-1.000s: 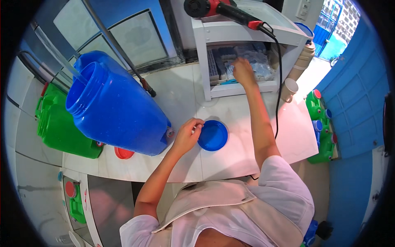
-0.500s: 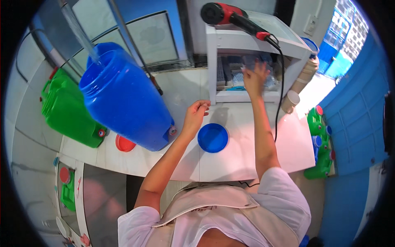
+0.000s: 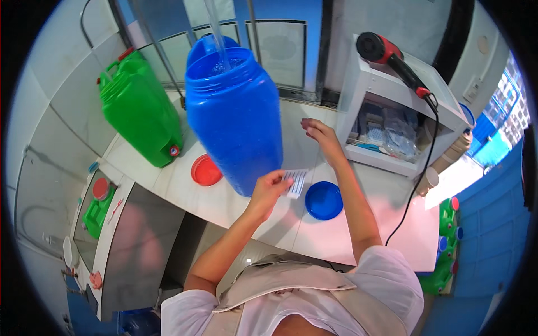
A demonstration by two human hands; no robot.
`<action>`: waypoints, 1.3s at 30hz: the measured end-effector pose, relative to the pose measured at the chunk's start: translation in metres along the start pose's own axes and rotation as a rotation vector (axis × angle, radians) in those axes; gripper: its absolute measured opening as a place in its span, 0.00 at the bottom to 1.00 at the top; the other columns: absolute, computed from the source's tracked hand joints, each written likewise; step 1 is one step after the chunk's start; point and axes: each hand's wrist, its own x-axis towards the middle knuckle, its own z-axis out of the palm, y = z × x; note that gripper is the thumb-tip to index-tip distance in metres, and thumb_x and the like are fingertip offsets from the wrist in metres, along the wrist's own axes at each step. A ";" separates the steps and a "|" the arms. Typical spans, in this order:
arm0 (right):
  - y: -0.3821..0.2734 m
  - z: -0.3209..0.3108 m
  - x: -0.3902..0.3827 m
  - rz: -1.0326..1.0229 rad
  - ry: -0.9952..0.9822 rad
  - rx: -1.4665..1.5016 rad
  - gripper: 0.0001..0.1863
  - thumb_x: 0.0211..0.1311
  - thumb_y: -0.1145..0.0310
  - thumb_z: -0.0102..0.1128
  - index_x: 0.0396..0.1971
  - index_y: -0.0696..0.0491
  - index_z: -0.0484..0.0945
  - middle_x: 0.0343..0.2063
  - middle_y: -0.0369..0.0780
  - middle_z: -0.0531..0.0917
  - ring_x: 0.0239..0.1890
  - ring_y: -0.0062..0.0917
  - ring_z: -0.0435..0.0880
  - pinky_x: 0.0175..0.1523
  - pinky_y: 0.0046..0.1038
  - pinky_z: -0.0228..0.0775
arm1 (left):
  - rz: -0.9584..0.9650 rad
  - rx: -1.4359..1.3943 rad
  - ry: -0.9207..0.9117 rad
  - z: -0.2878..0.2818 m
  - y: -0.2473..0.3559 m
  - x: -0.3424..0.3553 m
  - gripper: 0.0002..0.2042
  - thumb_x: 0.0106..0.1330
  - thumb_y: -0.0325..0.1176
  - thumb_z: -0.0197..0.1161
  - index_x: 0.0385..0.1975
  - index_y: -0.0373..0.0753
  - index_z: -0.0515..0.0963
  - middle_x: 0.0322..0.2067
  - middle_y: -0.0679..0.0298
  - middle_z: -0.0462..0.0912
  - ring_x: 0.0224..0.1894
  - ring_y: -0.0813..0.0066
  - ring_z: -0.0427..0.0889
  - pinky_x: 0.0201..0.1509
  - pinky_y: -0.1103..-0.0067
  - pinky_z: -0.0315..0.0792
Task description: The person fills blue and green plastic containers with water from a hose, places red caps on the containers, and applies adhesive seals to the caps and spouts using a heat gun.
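Note:
A tall blue plastic barrel [image 3: 234,115] stands open on the white counter [image 3: 336,235], with a stream of water [image 3: 216,31] falling into its mouth. My left hand [image 3: 269,187] pinches a small white printed label [image 3: 295,182] just beside the barrel's lower right side. My right hand [image 3: 318,131] hovers with its fingers loosely curled and nothing in them, between the barrel and a white shelf unit [image 3: 367,101]. A round blue lid [image 3: 324,200] lies flat on the counter right of the label.
A green jerrycan [image 3: 140,115] stands left of the barrel, a red lid [image 3: 206,170] between them. A red hair dryer [image 3: 386,56] lies on the shelf, its black cord [image 3: 417,179] trailing over the counter. Packets fill the shelf. Green bottles [image 3: 448,246] stand at the right.
My right hand has come back out of the shelf and is empty. My left hand now holds a white label near the barrel. The view has swung to the left.

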 end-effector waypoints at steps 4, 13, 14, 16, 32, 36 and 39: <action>0.063 0.026 0.091 -0.170 0.148 -0.371 0.18 0.54 0.68 0.55 0.46 0.58 0.73 0.44 0.47 0.77 0.46 0.34 0.76 0.49 0.27 0.67 | 0.121 0.064 0.111 -0.022 0.003 -0.031 0.10 0.58 0.23 0.58 0.40 0.33 0.72 0.31 0.62 0.79 0.34 0.82 0.76 0.39 0.84 0.70; 0.064 0.068 0.138 -0.413 -0.094 -0.341 0.20 0.54 0.66 0.53 0.47 0.56 0.70 0.47 0.50 0.74 0.49 0.42 0.73 0.51 0.34 0.65 | 0.230 -0.032 0.524 -0.119 0.012 -0.089 0.07 0.58 0.24 0.58 0.28 0.39 0.66 0.27 0.63 0.79 0.31 0.79 0.79 0.37 0.79 0.76; 0.060 0.066 0.136 -0.404 -0.093 -0.358 0.19 0.54 0.67 0.53 0.47 0.56 0.70 0.46 0.50 0.74 0.48 0.43 0.73 0.51 0.34 0.66 | 0.244 -0.020 0.542 -0.125 0.011 -0.087 0.06 0.58 0.25 0.58 0.28 0.39 0.66 0.27 0.63 0.79 0.31 0.79 0.79 0.37 0.79 0.76; 0.054 0.061 0.132 -0.352 -0.101 -0.488 0.18 0.53 0.68 0.52 0.46 0.56 0.70 0.44 0.50 0.74 0.47 0.45 0.72 0.50 0.36 0.66 | 0.274 -0.031 0.607 -0.124 0.019 -0.081 0.05 0.59 0.27 0.59 0.30 0.36 0.70 0.25 0.67 0.78 0.26 0.84 0.76 0.33 0.85 0.73; 0.094 0.062 0.121 -0.394 0.047 -0.480 0.17 0.52 0.68 0.54 0.43 0.58 0.71 0.40 0.51 0.75 0.45 0.44 0.73 0.48 0.38 0.66 | 0.442 0.073 0.804 -0.184 0.033 -0.055 0.05 0.58 0.29 0.60 0.27 0.36 0.72 0.24 0.71 0.73 0.28 0.87 0.68 0.33 0.87 0.63; 0.074 0.052 0.127 -0.497 0.023 -0.440 0.17 0.52 0.65 0.55 0.42 0.58 0.72 0.40 0.52 0.75 0.44 0.45 0.73 0.47 0.38 0.66 | 0.441 0.227 0.982 -0.231 0.019 -0.032 0.07 0.59 0.30 0.59 0.29 0.33 0.73 0.24 0.68 0.74 0.28 0.84 0.70 0.32 0.85 0.64; 0.070 0.054 0.132 -0.465 0.018 -0.435 0.17 0.53 0.65 0.54 0.42 0.58 0.72 0.40 0.52 0.75 0.44 0.45 0.73 0.47 0.38 0.66 | 0.517 0.445 1.066 -0.277 0.002 -0.008 0.08 0.59 0.32 0.59 0.30 0.31 0.75 0.26 0.61 0.77 0.30 0.77 0.74 0.35 0.81 0.67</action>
